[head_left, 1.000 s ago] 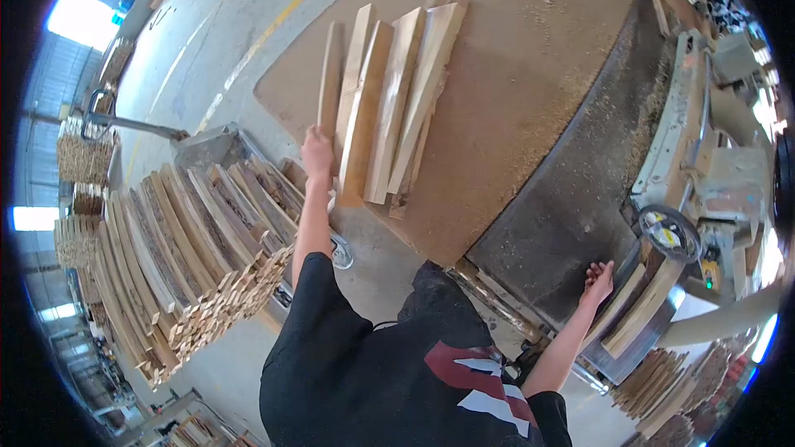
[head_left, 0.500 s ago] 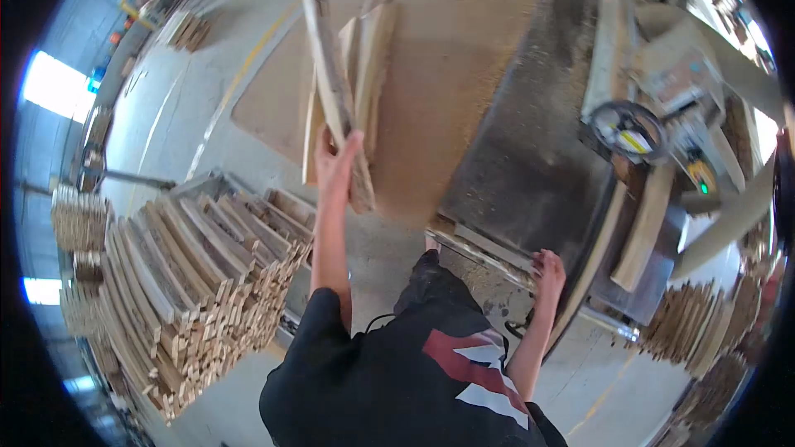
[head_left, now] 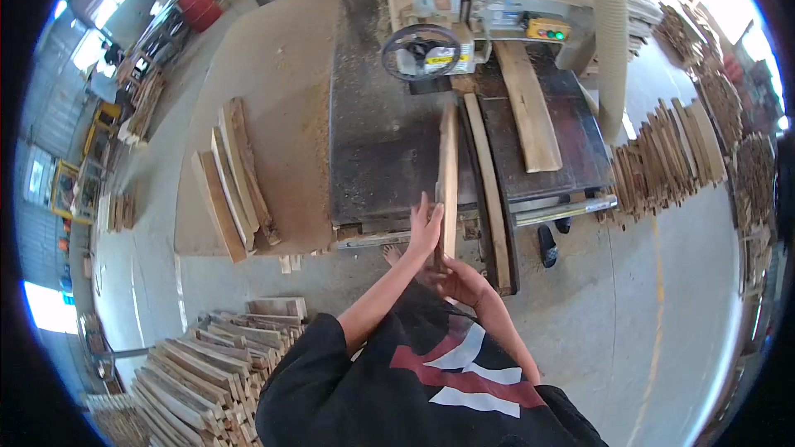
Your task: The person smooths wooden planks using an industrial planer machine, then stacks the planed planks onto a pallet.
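Observation:
A narrow wooden board (head_left: 449, 174) stands on its edge, its far end over the dark machine table (head_left: 373, 149) and pointing at the machine. My left hand (head_left: 426, 228) presses against the board's left side with the fingers stretched forward. At the near end of the board, close to my body, my right hand (head_left: 462, 283) is wrapped round it. Just to the right, a long wooden strip (head_left: 487, 178) runs along a dark rail. Blur hides some of the fingers of my right hand.
The machine's handwheel (head_left: 421, 53) and a control box (head_left: 546, 30) with a lit green button are ahead. A wide board (head_left: 528, 108) lies on the right. Several boards (head_left: 233, 174) rest on the brown panel at left. Wood piles (head_left: 190, 372) stand lower left and right.
My view and body have turned right toward the machine. My left hand has brought the board from the left over to the machine table, and my right hand has come to its near end.

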Available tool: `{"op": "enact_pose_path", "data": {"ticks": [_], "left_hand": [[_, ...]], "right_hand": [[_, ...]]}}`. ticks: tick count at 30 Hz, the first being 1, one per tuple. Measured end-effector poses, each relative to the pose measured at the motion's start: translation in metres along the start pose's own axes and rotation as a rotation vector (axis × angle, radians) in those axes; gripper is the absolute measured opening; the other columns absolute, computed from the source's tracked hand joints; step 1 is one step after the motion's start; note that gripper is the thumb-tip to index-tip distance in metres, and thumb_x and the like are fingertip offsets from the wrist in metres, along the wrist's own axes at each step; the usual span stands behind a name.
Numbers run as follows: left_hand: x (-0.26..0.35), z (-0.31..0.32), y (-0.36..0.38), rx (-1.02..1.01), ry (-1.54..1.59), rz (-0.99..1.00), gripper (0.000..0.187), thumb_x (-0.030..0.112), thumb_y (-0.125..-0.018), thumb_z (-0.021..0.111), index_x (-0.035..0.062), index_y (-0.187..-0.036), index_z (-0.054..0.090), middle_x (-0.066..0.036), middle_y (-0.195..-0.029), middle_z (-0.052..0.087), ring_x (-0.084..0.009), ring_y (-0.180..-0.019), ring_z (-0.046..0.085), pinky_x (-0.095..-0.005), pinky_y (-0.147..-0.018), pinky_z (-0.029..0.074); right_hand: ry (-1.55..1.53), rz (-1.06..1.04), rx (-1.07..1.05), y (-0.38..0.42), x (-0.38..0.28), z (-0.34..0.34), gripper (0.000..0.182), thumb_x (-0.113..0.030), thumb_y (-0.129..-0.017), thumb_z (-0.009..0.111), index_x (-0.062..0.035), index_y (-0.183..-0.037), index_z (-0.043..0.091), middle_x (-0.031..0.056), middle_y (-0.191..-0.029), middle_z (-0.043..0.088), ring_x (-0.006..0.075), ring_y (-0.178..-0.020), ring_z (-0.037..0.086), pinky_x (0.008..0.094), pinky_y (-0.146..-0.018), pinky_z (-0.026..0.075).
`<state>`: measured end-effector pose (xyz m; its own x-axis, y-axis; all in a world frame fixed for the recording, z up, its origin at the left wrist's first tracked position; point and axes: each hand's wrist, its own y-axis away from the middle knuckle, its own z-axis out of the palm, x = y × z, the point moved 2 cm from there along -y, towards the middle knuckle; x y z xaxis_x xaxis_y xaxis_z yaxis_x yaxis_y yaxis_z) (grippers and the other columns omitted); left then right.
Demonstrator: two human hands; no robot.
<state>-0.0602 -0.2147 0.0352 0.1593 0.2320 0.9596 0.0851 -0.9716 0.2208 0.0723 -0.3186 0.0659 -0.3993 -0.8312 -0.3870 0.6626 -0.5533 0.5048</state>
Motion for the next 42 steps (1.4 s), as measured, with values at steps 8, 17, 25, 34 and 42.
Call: {"op": "enact_pose_path", "data": {"ticks": [8,17,25,34,42], "left_hand": [[-0.013,0.071,-0.033,0.025,-0.971,0.369,0.06,0.037,-0.104,0.046,0.0136,-0.157,0.031,-0.026,-0.161,0.023,-0.0415,-0.15,0.021,-0.0602,-0.117,0.021],[0.013,0.101,-0.107,0.249,-0.898,0.322,0.051,0.031,-0.104,0.043,0.0177,-0.154,0.041,-0.024,-0.159,0.029,-0.0371,-0.149,0.027,-0.0575,-0.116,0.023],[0.02,0.094,-0.182,0.364,-0.77,0.424,0.047,0.03,-0.102,0.049,0.016,-0.147,0.05,-0.024,-0.154,0.039,-0.0363,-0.145,0.036,-0.0551,-0.113,0.028],[0.026,0.09,-0.25,0.377,-0.772,0.445,0.058,0.02,-0.091,0.058,0.0136,-0.147,0.048,-0.027,-0.153,0.038,-0.036,-0.145,0.035,-0.052,-0.113,0.03],[0.054,0.027,-0.277,0.289,0.005,0.453,0.045,0.024,-0.098,0.058,0.0047,-0.139,0.053,-0.024,-0.144,0.049,-0.0395,-0.122,0.057,-0.0462,-0.1,0.047]], "right_hand": [[-0.6,-0.28,0.438,-0.052,0.026,-0.086,0.04,-0.038,-0.097,0.067,-0.0083,-0.122,0.055,0.0039,-0.112,0.058,0.0194,-0.106,0.06,0.0334,-0.087,0.057],[-0.153,-0.299,0.605,-0.074,-0.041,-0.059,0.053,-0.062,-0.1,0.047,-0.0098,-0.102,0.06,0.0013,-0.087,0.066,0.011,-0.064,0.058,0.0261,-0.057,0.044],[-0.087,-0.367,0.723,-0.123,-0.094,-0.057,0.043,-0.048,-0.105,0.046,-0.0087,-0.094,0.058,0.0005,-0.071,0.062,0.0095,-0.053,0.054,0.0237,-0.046,0.036],[-0.007,-0.475,0.97,-0.178,-0.166,-0.04,0.042,-0.045,-0.104,0.052,-0.0122,-0.079,0.059,-0.0012,-0.062,0.054,0.0111,-0.046,0.049,0.0276,-0.038,0.035],[0.086,-0.445,0.774,-0.219,-0.207,-0.06,0.044,-0.051,-0.106,0.043,-0.0101,-0.101,0.06,0.0028,-0.079,0.064,0.0164,-0.061,0.061,0.0258,-0.045,0.039]]}}
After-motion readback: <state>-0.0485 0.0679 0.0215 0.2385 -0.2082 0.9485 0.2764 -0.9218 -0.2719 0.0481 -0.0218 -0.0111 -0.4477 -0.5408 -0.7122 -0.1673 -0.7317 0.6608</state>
